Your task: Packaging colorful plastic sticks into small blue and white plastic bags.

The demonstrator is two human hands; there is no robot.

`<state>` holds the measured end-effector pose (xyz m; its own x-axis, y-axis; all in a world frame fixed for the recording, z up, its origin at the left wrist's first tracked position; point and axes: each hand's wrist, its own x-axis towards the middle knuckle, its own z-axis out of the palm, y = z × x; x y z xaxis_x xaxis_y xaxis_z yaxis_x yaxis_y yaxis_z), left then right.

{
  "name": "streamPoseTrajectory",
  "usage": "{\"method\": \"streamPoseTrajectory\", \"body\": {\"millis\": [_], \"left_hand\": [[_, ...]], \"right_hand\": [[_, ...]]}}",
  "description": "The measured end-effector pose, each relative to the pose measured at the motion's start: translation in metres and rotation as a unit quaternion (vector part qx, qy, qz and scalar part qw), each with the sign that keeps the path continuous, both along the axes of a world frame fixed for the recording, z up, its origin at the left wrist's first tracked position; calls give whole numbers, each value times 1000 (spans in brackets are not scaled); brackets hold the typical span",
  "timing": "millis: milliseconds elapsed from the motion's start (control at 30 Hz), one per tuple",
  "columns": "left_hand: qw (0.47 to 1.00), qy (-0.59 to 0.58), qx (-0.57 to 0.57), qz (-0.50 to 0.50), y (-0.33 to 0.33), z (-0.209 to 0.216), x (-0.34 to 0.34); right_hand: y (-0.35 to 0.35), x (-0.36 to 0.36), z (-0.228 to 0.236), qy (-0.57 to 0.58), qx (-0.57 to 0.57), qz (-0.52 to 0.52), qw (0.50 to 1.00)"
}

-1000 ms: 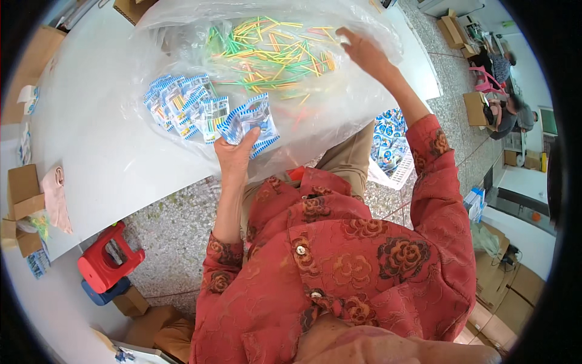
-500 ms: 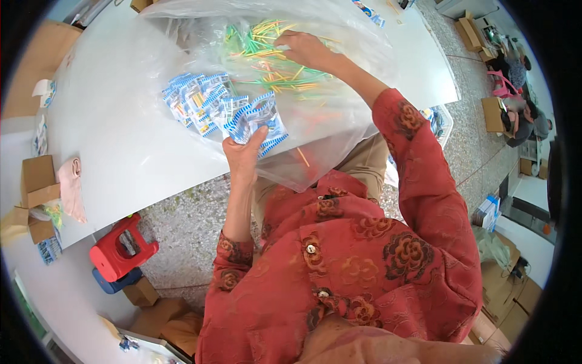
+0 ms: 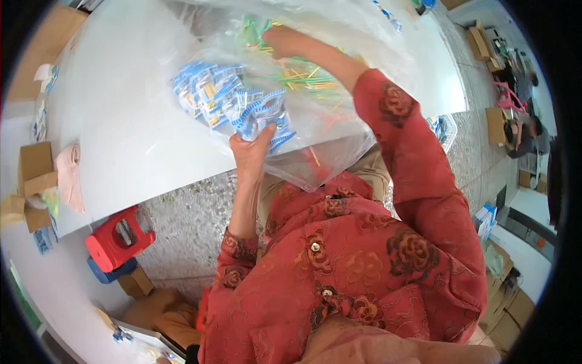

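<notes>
My left hand (image 3: 253,145) grips a small clear plastic packet (image 3: 274,110) with blue-striped edges, the thumb pressed on its lower part. Beside it, several similar blue-and-white packets (image 3: 209,91) lie heaped on the table. My right hand (image 3: 284,42) reaches to the far side of a loose pile of thin coloured sticks (image 3: 309,77), green, yellow and orange. Its fingers are blurred and mostly hidden, so whether they hold a stick does not show. The sticks lie on a large clear plastic sheet or bag (image 3: 339,151), which hangs over the table's near edge.
The white table (image 3: 121,133) carries a folded pink cloth (image 3: 71,176) at its left end. A red stool (image 3: 118,239) stands on the floor at the left, near open cardboard boxes (image 3: 37,167). Other people (image 3: 527,130) sit at the far right among boxes.
My right hand has moved left to the far left part of the stick pile. My left hand keeps its hold on the packet. The whole view has shifted slightly.
</notes>
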<state>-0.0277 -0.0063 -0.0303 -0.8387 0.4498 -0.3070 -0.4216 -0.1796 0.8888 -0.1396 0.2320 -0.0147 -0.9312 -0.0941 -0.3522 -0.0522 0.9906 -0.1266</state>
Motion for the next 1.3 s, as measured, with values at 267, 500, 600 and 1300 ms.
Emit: {"method": "streamPoseTrajectory", "body": {"millis": [267,500,600,1300], "left_hand": [[996,37,-65,40,-10,-10,-3],[998,53,-38,5,10,-6,2],[998,55,-40,14,11,-2,4],[993,109,-11,-37,43,18,-1]], "right_hand": [[-30,-6,-66,251,-120,-52,959],[-5,43,-40,259,-187,-82,944],[-3,60,-29,198,-286,-186,919],[29,149,55,274,-570,-294,717]]}}
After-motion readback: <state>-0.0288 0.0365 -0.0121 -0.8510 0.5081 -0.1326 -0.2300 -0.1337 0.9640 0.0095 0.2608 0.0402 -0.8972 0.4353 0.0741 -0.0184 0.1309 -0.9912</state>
